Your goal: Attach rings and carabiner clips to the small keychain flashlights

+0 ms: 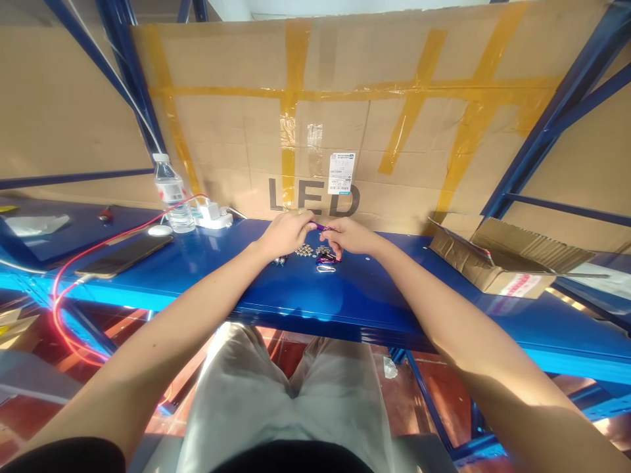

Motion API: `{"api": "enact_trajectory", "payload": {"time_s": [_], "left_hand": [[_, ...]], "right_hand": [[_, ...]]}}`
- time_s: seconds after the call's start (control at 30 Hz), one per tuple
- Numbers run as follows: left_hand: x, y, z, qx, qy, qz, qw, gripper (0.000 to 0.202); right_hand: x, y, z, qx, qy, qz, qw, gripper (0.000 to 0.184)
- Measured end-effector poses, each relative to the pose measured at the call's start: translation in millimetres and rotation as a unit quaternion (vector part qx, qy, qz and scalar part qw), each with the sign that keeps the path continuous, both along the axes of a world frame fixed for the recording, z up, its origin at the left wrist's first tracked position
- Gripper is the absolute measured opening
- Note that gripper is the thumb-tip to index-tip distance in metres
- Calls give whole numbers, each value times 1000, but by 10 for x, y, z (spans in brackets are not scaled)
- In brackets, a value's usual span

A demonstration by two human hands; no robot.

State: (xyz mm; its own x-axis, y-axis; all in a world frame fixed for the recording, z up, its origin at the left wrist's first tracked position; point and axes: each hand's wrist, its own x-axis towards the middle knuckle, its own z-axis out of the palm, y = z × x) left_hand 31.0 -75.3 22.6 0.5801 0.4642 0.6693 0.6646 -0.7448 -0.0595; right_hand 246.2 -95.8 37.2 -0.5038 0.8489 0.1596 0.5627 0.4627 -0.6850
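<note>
Far left on the glossy blue metal shelf [374,295] I see a dark smartphone [124,255] lying flat with a red charging cable [79,263] looping off the edge, then a clear plastic water bottle [170,194] standing upright by a white power strip [213,215], all set back, well apart from my hands. My left hand [287,231] has its fingers curled shut, pinching one end of a small purple metal piece [321,227]; my right hand [351,236] pinches the other end, so the piece is braced between both, just above the shelf. Beneath lie a scatter of small silver metal parts [304,250] and a pink carabiner-like clip [327,261], close enough to pick from. Far right sits an open brown cardboard box [497,259].
</note>
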Motion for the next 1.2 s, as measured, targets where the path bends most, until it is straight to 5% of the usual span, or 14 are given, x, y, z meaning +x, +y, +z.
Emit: {"api": "enact_trajectory", "payload": {"time_s": [0.37, 0.77, 0.97, 1.2], "left_hand": [[30, -66, 2, -10, 68, 49, 996, 32], [32, -16, -28, 13, 55, -12, 998, 31], [29, -23, -36, -60, 32, 24, 997, 36], [3, 22, -69, -132, -54, -29, 989, 32]], "right_hand": [[17, 30, -27, 73, -30, -47, 996, 24], [17, 47, -29, 105, -29, -45, 993, 23], [40, 45, -26, 212, -81, -23, 974, 31], [52, 61, -38, 205, -79, -34, 975, 33]]}}
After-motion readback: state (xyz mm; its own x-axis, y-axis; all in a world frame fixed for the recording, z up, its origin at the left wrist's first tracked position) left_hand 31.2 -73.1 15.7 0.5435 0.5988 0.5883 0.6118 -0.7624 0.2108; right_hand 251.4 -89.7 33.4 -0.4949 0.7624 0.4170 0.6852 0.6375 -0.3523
